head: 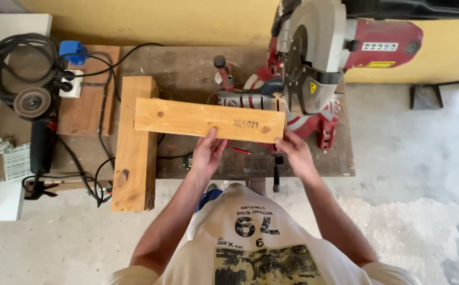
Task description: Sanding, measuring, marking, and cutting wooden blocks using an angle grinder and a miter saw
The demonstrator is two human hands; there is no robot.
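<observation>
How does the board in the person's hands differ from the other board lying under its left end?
The held board lies crosswise, both hands on its near edge; the lower board runs front to back, untouched. The held board bears a dark stamp; the lower board shows none and overhangs the workbench. Both are pale, knotty wood.

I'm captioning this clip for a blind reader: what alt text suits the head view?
Seen from above, a person's left hand and right hand hold a short wooden plank on a workbench beside a red miter saw. A thicker wooden beam lies under the plank's left end.
</observation>
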